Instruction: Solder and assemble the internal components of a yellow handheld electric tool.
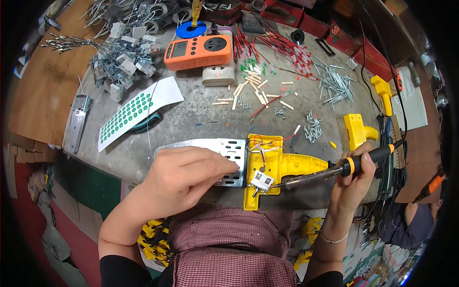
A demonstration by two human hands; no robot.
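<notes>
On the yellow shell (272, 165) near four o'clock, soldering is maybe being done.
The iron (334, 171) is being gripped by the right hand (353, 185); the left hand's (184, 177) grip can't be told; next, stillness is likely needed.

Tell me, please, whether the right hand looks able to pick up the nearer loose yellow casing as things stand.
Probably not straight away: the yellow casing lies just beyond the right hand with little between them, but that hand grips the soldering iron, which would likely need putting down first.
</notes>
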